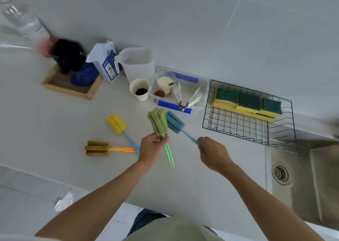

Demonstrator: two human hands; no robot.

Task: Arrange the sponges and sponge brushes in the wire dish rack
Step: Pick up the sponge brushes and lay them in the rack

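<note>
The left hand pinches the green foam sponge brush at the top of its handle, while the right hand is closed on the handle of the blue foam sponge brush; both heads are raised over the pale worktop. A yellow-headed brush and a brown-headed brush lie to the left. Three green-and-yellow sponges stand in the black wire dish rack.

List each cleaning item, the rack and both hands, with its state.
Green brush: held in left hand, head up.
Blue brush: held by right hand at the handle.
Yellow brush: lying on counter.
Brown brush: lying on counter.
Three sponges: in the rack, along its far side.
Wire rack: near part bare.
</note>
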